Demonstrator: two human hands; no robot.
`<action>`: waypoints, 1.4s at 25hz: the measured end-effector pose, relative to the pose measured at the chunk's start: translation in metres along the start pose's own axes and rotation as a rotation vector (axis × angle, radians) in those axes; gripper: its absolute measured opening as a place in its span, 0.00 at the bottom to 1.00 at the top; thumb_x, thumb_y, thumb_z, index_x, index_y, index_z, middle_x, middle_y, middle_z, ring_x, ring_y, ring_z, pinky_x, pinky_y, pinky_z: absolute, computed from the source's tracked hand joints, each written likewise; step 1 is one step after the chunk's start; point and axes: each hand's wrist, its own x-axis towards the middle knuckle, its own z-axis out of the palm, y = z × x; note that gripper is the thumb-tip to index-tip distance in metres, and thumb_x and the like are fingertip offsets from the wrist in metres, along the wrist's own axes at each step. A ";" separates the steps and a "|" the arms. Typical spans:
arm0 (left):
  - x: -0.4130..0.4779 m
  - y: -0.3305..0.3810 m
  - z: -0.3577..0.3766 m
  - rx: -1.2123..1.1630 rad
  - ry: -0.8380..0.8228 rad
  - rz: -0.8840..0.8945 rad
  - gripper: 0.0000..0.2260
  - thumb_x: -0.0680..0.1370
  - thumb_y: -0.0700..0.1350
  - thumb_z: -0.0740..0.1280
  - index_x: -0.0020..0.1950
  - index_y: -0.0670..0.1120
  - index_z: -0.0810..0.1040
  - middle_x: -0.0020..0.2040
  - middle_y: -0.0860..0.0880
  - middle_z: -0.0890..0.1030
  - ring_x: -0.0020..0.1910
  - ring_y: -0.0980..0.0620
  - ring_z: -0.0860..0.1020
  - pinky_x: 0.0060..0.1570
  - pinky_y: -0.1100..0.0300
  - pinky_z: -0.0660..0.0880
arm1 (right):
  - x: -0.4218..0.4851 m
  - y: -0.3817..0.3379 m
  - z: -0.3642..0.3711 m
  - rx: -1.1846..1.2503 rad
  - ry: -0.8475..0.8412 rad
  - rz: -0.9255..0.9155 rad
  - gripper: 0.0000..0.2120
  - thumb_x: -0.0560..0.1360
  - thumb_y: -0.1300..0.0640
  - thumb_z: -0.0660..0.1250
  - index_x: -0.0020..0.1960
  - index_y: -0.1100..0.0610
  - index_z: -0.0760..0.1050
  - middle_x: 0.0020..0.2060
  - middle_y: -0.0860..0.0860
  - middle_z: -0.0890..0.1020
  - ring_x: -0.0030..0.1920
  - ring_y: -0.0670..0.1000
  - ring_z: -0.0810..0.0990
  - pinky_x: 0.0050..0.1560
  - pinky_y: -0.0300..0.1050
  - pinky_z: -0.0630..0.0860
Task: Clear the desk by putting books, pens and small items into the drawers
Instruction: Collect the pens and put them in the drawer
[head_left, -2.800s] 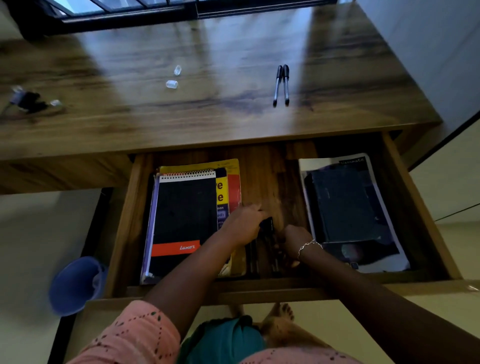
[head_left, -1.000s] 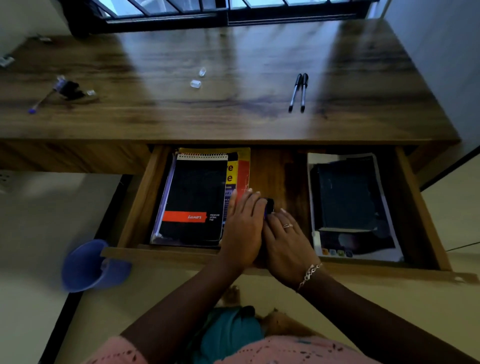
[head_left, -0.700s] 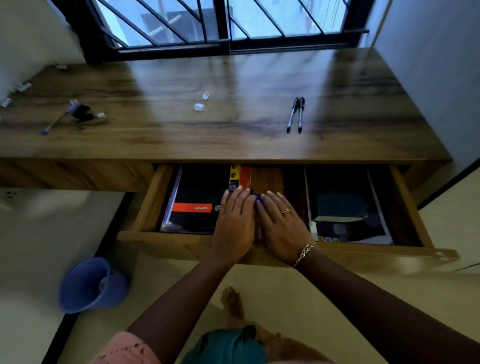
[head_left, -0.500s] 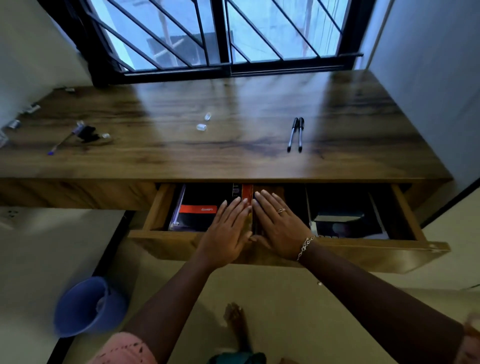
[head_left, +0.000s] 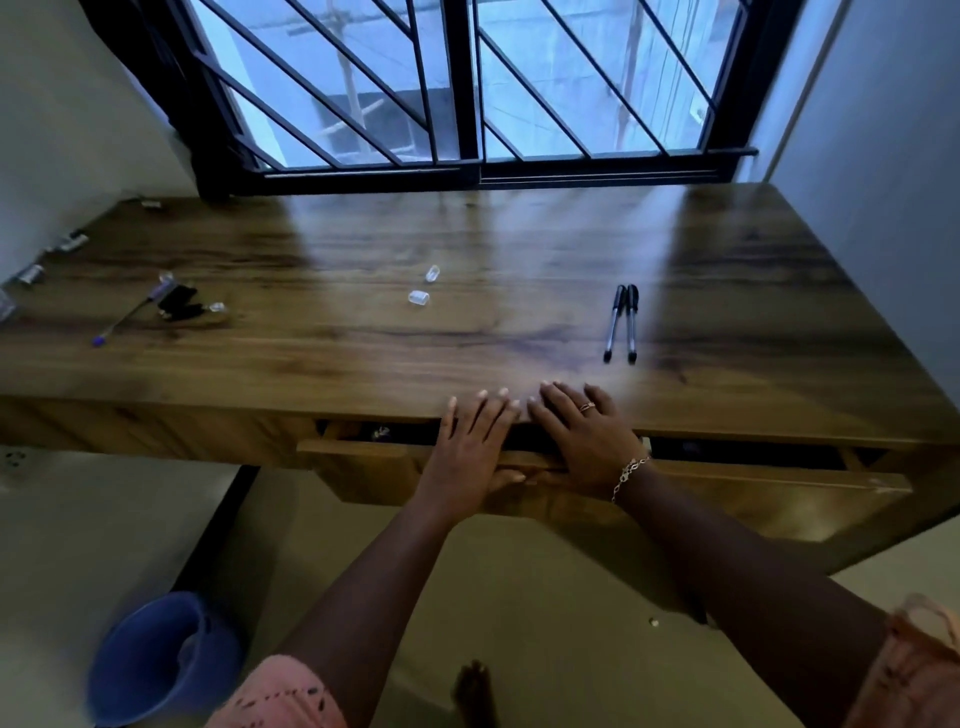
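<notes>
Both hands lie flat on the front of the drawer (head_left: 727, 493), which stands out only a little from under the surface (head_left: 467, 353). The left hand (head_left: 470, 447) and right hand (head_left: 587, 436) sit side by side, almost touching, palms on the drawer's top edge. Their fingers (head_left: 480, 410) are straight and close together, holding nothing, with the tips reaching over the surface's front edge. The right hand wears a ring (head_left: 587, 406) and its wrist a bracelet (head_left: 630, 470).

The gap above the drawer is a thin dark slit, and what lies inside cannot be made out.

On the surface, 2 pens (head_left: 622, 323) lie side by side just beyond the right hand. 2 clear caps (head_left: 423, 286) lie near the middle, well apart from the pens. At the left a thin refill (head_left: 130, 314) with a blue tip lies against some black bits (head_left: 179, 304) too small to tell. Small silvery things (head_left: 31, 274) sit at the far left, 1 cut off by the frame.

On the floor stands a blue bucket (head_left: 156, 660), blurred. A foot (head_left: 475, 691) shows at the bottom edge, partly cut off.
</notes>
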 end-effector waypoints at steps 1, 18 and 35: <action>0.008 0.000 -0.001 -0.043 0.022 -0.015 0.33 0.68 0.58 0.68 0.69 0.45 0.66 0.67 0.44 0.73 0.65 0.42 0.73 0.63 0.40 0.68 | 0.005 0.004 0.001 -0.004 0.030 -0.019 0.38 0.65 0.30 0.48 0.62 0.56 0.67 0.56 0.59 0.80 0.55 0.58 0.81 0.53 0.55 0.77; 0.055 -0.003 -0.011 -0.508 0.020 -0.031 0.26 0.69 0.43 0.72 0.66 0.43 0.74 0.67 0.46 0.75 0.68 0.48 0.70 0.69 0.54 0.62 | 0.020 -0.001 0.022 0.005 0.170 0.047 0.19 0.70 0.45 0.54 0.54 0.56 0.68 0.54 0.58 0.80 0.56 0.58 0.81 0.50 0.49 0.81; 0.127 -0.036 -0.007 -0.713 -0.361 0.098 0.33 0.77 0.49 0.64 0.77 0.48 0.50 0.78 0.53 0.46 0.77 0.50 0.44 0.73 0.56 0.42 | 0.119 0.090 -0.005 0.227 -0.171 1.176 0.26 0.76 0.49 0.62 0.66 0.65 0.64 0.64 0.63 0.67 0.64 0.63 0.68 0.60 0.54 0.69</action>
